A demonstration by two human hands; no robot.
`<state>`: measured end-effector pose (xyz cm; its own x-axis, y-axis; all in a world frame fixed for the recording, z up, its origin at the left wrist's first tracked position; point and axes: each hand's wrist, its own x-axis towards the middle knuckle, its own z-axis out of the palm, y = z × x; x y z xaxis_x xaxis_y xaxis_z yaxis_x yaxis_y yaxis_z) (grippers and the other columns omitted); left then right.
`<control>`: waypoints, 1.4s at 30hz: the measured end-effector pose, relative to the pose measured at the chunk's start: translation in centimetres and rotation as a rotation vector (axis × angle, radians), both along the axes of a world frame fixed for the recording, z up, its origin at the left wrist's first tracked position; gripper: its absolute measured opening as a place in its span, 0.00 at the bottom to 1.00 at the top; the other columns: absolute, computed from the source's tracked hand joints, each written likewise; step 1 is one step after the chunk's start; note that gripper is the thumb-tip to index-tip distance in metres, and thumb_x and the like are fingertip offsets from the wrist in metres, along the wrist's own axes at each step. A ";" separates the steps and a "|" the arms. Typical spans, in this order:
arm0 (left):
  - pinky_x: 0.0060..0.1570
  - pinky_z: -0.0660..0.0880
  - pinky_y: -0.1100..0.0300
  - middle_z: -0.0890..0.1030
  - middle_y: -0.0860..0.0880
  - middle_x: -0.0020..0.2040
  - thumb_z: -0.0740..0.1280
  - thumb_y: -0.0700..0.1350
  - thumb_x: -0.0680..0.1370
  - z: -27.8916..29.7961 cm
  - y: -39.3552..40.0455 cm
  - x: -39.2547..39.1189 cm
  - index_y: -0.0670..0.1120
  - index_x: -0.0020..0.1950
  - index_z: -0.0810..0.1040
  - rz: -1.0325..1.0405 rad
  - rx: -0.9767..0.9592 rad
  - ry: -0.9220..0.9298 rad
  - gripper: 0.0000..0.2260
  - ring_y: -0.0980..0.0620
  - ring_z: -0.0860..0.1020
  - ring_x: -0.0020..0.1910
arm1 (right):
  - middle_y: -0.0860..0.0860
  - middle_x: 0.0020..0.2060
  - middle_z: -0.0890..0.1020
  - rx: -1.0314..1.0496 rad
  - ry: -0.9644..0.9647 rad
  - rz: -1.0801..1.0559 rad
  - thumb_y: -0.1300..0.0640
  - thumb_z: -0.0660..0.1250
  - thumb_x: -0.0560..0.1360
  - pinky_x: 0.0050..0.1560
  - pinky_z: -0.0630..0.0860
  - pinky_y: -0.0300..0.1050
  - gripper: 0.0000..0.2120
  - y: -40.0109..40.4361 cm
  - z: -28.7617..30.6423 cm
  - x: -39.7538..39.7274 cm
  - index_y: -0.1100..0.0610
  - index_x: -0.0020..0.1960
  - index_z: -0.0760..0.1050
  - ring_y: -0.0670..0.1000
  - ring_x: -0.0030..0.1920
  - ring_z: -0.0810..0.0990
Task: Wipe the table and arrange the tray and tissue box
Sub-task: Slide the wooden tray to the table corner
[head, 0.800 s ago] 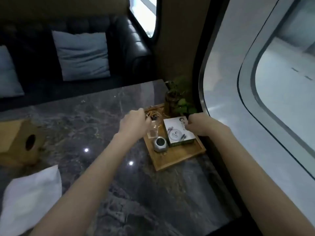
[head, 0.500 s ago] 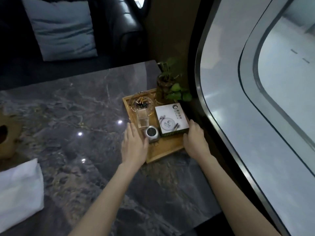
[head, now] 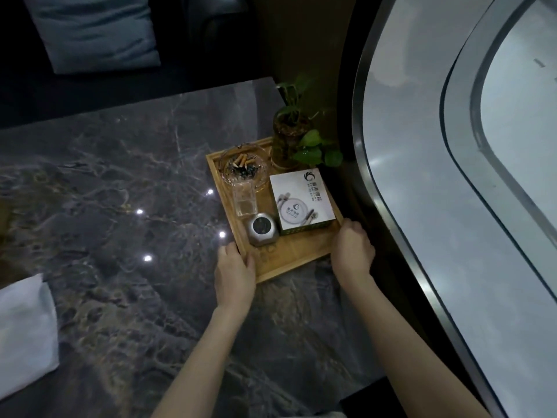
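A wooden tray (head: 297,260) sits at the right edge of the dark marble table (head: 120,206). It carries a glass ashtray with butts (head: 242,167), a clear holder (head: 244,199), a small silver cube (head: 261,230) and a white box (head: 301,200). My left hand (head: 235,271) grips the tray's near left corner, thumb over the rim. My right hand (head: 352,251) is closed on its near right corner. A white cloth (head: 24,330) lies at the table's left edge. The tissue box is out of view.
A potted green plant (head: 294,140) stands on the tray's far right corner against the wall. A curved window frame (head: 376,206) runs along the right. A black sofa with a grey cushion (head: 93,28) lies beyond the table.
Both hands have drawn back from the items on the tray to its near corners and closed on them. The view tilted down, and the tissue box at left slid out of sight.
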<state>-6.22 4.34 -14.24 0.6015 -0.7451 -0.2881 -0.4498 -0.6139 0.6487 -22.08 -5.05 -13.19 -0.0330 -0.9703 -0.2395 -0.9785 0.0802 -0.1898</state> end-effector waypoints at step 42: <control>0.43 0.68 0.54 0.80 0.38 0.45 0.49 0.52 0.80 0.3 -1.4 2.1 0.34 0.45 0.76 0.324 -0.129 0.167 0.24 0.43 0.76 0.43 | 0.63 0.45 0.83 -0.058 -0.580 -0.215 0.48 0.52 0.80 0.43 0.72 0.46 0.24 -1.7 -0.3 1.8 0.65 0.51 0.78 0.60 0.47 0.81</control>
